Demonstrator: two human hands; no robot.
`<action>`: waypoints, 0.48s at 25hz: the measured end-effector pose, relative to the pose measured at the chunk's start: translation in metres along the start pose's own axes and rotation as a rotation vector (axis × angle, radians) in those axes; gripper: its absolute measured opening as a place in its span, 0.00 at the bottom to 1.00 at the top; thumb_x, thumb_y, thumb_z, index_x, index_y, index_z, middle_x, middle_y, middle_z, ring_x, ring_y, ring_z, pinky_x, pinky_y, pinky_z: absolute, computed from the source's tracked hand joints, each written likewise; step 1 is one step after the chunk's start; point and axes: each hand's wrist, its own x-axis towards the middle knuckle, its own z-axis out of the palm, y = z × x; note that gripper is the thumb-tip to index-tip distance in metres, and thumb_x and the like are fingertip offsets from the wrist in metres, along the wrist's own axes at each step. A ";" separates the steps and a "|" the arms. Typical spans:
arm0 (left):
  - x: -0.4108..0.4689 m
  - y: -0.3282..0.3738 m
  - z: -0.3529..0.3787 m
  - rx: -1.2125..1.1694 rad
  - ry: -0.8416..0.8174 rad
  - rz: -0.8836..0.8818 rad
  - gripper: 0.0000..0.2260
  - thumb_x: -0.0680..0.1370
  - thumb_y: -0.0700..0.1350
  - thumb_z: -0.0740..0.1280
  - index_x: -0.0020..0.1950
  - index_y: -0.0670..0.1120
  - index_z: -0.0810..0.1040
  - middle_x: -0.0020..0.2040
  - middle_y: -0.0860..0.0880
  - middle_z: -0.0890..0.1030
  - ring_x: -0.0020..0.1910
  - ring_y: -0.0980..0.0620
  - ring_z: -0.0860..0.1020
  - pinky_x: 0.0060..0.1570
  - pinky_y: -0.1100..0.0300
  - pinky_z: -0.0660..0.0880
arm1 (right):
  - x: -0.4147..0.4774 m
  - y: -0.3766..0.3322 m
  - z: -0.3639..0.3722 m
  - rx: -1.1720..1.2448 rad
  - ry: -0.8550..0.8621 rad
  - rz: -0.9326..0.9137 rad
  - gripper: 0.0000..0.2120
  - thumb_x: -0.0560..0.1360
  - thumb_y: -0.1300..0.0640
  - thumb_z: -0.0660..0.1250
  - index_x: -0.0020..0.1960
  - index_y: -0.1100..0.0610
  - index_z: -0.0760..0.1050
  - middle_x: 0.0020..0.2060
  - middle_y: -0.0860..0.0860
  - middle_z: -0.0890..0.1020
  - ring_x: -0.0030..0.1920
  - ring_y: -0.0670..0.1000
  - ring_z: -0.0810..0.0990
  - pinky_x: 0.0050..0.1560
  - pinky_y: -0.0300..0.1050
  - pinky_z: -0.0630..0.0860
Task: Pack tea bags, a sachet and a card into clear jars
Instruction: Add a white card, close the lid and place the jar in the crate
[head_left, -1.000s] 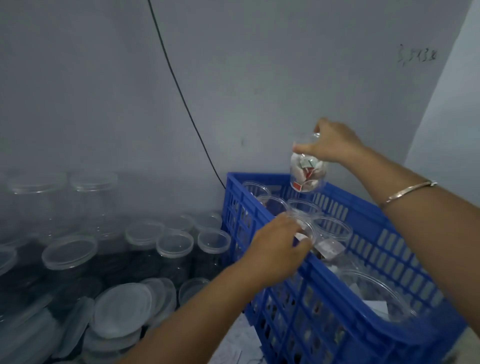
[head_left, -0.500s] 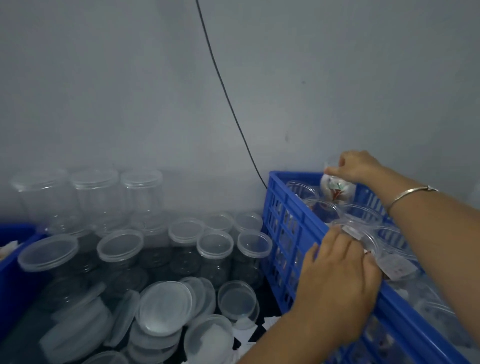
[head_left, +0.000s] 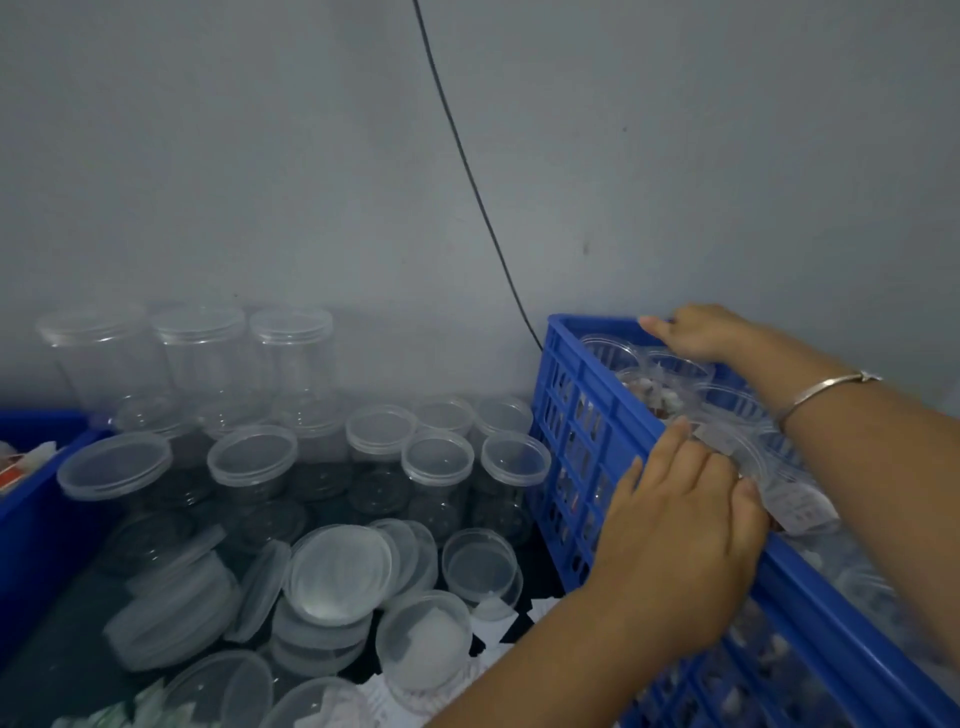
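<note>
A blue crate (head_left: 587, 415) on the right holds several clear open jars. My right hand (head_left: 701, 338) is at the crate's far corner, its fingers curled over the top of a filled jar (head_left: 670, 371) that is down among the others; most of that jar is hidden. My left hand (head_left: 680, 525) lies over the crate's near rim. Its fingers and thumb hold the rim of an open jar (head_left: 737, 452) with a white card (head_left: 800, 506) in it.
Left of the crate stand several lidded empty jars (head_left: 441, 462), with taller ones (head_left: 197, 353) against the grey wall. Loose lids (head_left: 337, 571) lie piled in front. Another blue bin (head_left: 36, 509) is at the far left. A black cable (head_left: 467, 171) runs down the wall.
My right hand has lowered the filled jar from above the crate into its far corner. My left hand stays at the open jar. The view has swung left.
</note>
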 end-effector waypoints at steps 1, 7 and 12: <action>0.000 -0.001 -0.002 -0.015 -0.003 0.007 0.17 0.84 0.46 0.48 0.61 0.40 0.71 0.67 0.46 0.70 0.76 0.50 0.56 0.76 0.56 0.47 | -0.004 -0.011 -0.004 -0.003 0.023 -0.053 0.33 0.84 0.39 0.51 0.70 0.67 0.71 0.70 0.64 0.73 0.68 0.62 0.72 0.63 0.50 0.69; -0.021 -0.028 -0.040 -0.128 0.006 -0.036 0.16 0.83 0.46 0.58 0.68 0.42 0.70 0.68 0.45 0.72 0.67 0.47 0.70 0.66 0.49 0.68 | -0.054 -0.117 -0.007 -0.103 0.070 -0.473 0.25 0.82 0.40 0.58 0.55 0.62 0.79 0.56 0.62 0.81 0.55 0.60 0.78 0.53 0.50 0.71; -0.065 -0.100 -0.097 -0.037 0.157 -0.443 0.10 0.77 0.36 0.61 0.53 0.37 0.80 0.51 0.40 0.82 0.52 0.41 0.79 0.53 0.50 0.74 | -0.092 -0.195 0.064 -0.226 -0.249 -0.658 0.23 0.80 0.42 0.65 0.64 0.60 0.77 0.62 0.58 0.80 0.61 0.58 0.78 0.60 0.48 0.73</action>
